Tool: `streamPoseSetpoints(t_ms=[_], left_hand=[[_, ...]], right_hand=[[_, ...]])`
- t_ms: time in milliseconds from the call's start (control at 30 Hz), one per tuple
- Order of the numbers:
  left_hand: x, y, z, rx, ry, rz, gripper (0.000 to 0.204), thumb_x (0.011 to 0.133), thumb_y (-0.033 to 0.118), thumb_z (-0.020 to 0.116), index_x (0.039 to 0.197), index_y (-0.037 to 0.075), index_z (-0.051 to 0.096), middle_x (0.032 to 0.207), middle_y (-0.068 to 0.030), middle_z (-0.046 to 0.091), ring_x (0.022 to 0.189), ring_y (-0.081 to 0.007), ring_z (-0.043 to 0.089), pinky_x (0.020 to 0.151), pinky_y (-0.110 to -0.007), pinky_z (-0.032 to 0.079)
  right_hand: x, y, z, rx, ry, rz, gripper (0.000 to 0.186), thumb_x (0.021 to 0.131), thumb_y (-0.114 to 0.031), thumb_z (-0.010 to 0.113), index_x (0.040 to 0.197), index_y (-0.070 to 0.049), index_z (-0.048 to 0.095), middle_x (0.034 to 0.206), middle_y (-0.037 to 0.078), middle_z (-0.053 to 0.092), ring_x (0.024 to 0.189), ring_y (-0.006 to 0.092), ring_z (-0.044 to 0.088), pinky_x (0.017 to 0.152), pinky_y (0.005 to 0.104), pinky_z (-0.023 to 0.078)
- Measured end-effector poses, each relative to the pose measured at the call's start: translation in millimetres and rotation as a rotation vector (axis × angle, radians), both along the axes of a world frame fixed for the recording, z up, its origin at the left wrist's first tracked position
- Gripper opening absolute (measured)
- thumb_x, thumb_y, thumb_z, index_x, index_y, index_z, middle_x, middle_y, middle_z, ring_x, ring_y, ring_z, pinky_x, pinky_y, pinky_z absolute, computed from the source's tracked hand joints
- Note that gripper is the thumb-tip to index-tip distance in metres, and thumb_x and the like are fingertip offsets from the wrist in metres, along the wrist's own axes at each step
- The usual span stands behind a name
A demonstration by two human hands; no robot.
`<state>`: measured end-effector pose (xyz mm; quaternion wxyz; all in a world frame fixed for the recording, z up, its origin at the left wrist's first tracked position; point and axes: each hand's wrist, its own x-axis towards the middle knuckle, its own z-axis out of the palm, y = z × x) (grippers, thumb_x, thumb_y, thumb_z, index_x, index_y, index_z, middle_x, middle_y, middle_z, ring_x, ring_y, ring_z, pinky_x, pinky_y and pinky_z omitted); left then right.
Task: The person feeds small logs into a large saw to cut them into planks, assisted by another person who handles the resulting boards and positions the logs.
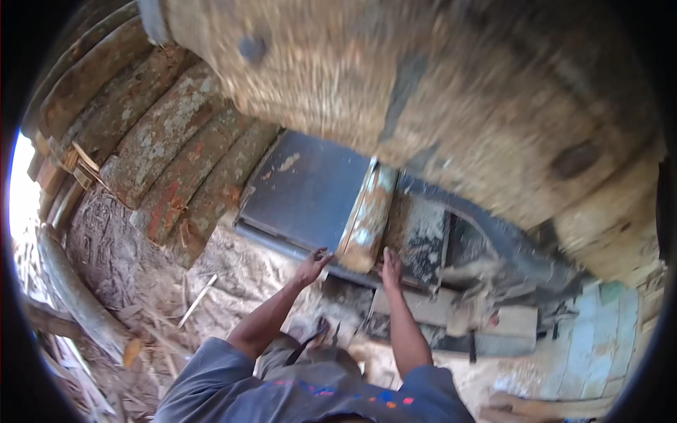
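A short log (pixel 368 215) with pale patches and mottled bark lies lengthwise at the right edge of a dark metal plate (pixel 300 190). My left hand (pixel 314 262) is just left of the log's near end, fingers loosely apart, with nothing visible in it. On the other side of that end is my right hand (pixel 392 268), fingers apart and slightly curled, empty as far as I can see. Whether either fingertip touches the log is hard to tell.
Several bark-covered logs (pixel 162 148) lie stacked at upper left. A large wooden structure (pixel 451 92) hangs over the bench, above a curved metal part (pixel 493 233). Pale planks (pixel 589 338) lie at lower right. Wood scraps and shavings (pixel 127 254) cover the ground at left.
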<state>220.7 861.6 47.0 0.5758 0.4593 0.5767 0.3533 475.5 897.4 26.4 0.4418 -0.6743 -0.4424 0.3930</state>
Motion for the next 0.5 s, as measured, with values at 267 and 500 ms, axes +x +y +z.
streamPoseSetpoints(t_ms=[267,500], left_hand=[[37,-8,-9,0.025,-0.286,-0.073,0.089,0.084,0.058,0.054,0.138,-0.007,0.026,0.131,-0.0206,0.045,0.124,-0.0247,0.041,0.103,-0.032,0.033],[18,-139,-14,-0.044,-0.28,0.005,0.083,0.087,0.058,0.048,0.142,0.0,0.026,0.136,-0.0191,0.043,0.127,-0.0269,0.038,0.104,-0.035,0.029]], right_hand=[[-26,-55,-1,-0.248,0.342,0.165,0.088,0.084,-0.057,0.053,0.144,-0.003,0.02,0.147,0.015,0.028,0.133,0.0284,0.03,0.107,0.0353,0.026],[-74,-201,40,-0.224,0.287,0.216,0.086,0.084,-0.062,0.048,0.144,-0.007,0.022,0.145,0.015,0.031,0.132,0.0287,0.032,0.106,0.0368,0.028]])
